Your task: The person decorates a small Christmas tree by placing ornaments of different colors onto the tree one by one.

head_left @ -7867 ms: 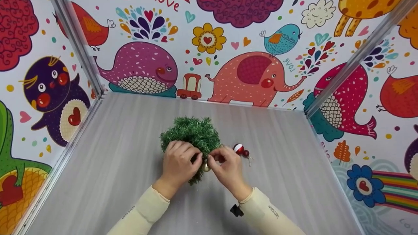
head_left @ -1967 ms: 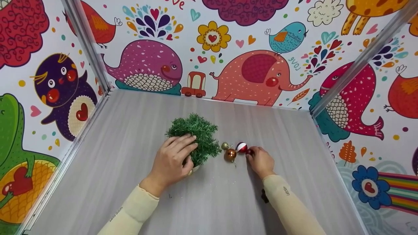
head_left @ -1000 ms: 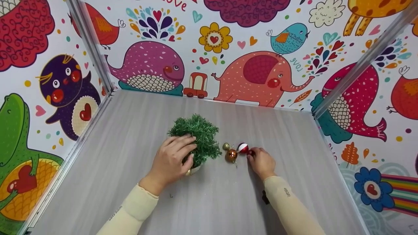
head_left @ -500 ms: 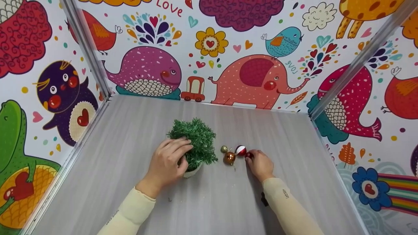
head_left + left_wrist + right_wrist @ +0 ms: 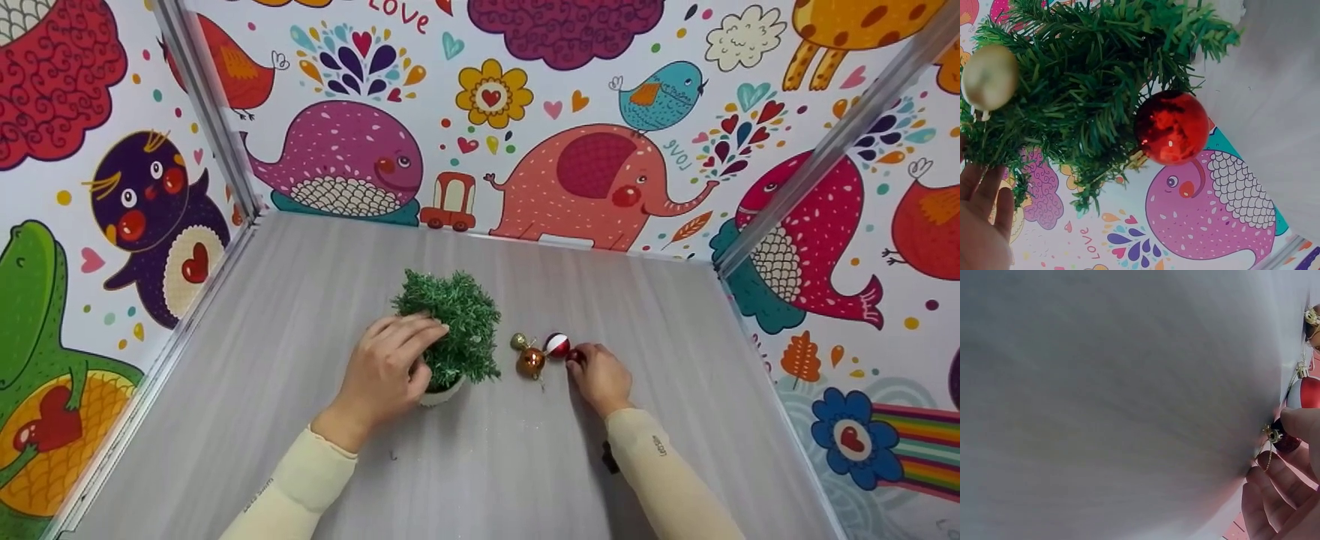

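Observation:
In the head view my left hand lies on the left side of a small potted artificial Christmas tree, fingers over its green branches. The left wrist view shows the fingers fairly straight, tips at the foliage. There a matte gold bauble and a shiny red bauble hang on the tree. My right hand pinches a small dark red bauble between thumb and fingers, close over the table. Its gold cap and string loop stick out in the right wrist view.
Beside my right hand lie a red-and-white bauble, a copper bauble and a small gold bauble. The tree's pale pot stands on the grey table. Cartoon-printed walls enclose the back and sides.
Both hands were at the tree with a gold bauble; the right has since moved right to the dark red bauble. Lately the tree has turned slightly under my left hand, baring more pot.

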Motion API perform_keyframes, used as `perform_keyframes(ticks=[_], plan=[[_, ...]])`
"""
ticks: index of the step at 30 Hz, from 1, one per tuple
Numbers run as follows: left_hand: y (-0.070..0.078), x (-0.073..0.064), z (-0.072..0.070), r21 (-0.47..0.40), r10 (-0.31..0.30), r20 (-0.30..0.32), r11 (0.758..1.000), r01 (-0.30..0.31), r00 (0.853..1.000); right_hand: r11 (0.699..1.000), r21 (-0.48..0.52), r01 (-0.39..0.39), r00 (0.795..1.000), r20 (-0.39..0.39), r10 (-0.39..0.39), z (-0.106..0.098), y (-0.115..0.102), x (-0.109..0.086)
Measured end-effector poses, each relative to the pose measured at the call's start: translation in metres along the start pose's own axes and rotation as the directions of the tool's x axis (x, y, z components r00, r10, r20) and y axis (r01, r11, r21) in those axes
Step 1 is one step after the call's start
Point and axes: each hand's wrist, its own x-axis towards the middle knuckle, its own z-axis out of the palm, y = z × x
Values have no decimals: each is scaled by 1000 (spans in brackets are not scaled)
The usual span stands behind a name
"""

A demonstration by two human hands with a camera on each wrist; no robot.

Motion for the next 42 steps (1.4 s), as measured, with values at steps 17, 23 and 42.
perform_keyframes(ticks=[17,23,42], plan=[[-2,1,-5,-34,-31,35,999,32,999,1000,-12,11,1000,-10,-11,-2,0,0],[-2,0,-4,-43,-37,35,998,38,999,1000,-15,0,1000,14,0,1,2,0],[-1,-2,-5,-28,-38,55,999,39,998,1000,-20,22,1000,-18,-22,0,2,-1]])
